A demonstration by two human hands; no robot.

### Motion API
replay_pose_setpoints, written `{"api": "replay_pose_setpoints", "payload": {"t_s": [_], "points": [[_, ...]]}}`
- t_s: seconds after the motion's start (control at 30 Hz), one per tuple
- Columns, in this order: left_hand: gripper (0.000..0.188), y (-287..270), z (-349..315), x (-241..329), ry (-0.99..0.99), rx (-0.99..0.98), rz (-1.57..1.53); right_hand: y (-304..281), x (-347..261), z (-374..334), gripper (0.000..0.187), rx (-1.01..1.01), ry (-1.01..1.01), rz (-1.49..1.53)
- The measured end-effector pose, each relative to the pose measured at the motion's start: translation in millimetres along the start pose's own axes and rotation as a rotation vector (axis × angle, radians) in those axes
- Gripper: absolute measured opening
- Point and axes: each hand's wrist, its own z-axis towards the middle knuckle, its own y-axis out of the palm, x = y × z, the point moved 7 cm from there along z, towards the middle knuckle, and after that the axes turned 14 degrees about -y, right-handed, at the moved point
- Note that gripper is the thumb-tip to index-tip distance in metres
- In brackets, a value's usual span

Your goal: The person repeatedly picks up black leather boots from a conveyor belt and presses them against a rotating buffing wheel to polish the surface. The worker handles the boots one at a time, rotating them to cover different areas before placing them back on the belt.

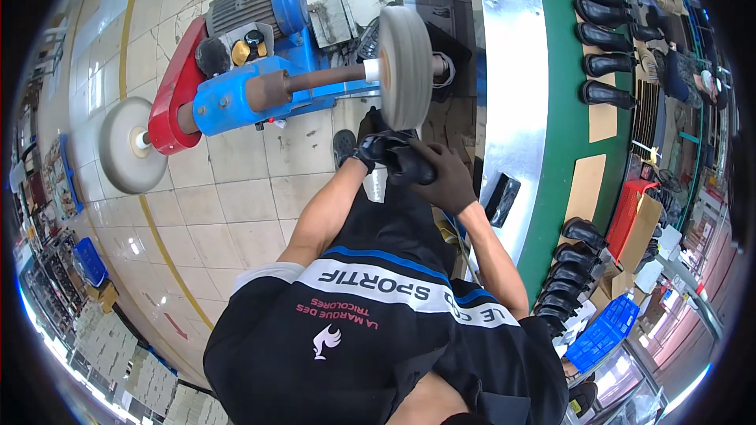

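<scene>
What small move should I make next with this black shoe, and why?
Perhaps ease the black shoe gently toward the nearer wheel: your left hand and right hand hold it close by, though this view doesn't settle whether they touch.

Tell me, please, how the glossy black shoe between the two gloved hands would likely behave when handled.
The shoe probably keeps its form, as its rounded outline looks uncollapsed. It may be slippery if gripped loosely, given its shine. It seems manageable in weight, since the dark-gloved left hand and brownish-gloved right hand hold it raised.
</scene>
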Motion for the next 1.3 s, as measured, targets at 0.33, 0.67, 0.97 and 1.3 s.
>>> {"api": "replay_pose_setpoints", "payload": {"t_s": [0.33, 0.67, 0.97, 1.3], "points": [[0.044, 20.6, -20.5, 3.8, 0.152, 0.125, 0.617, 1.0, -12.8, 4.0, 0.066, 0.086, 0.022, -0.099], [0.043, 29.1, -24.3, 5.3, 0.086, 0.193, 0.126, 63.4, 63.0, -67.3, 0.042, 0.689, 0.715, 1.214], [0.033, 21.0, -153.8, 74.0, 0.712, 0.998, 0.452, 104.4, 85.2, -16.8, 0.048, 0.257, 1.009, 1.748], [0.017, 258.7, -150.5, 75.0, 1.190, 0.760, 1.581, 157.3, 80.8, -59.7, 0.033, 0.472, 0.948, 1.953]]}}
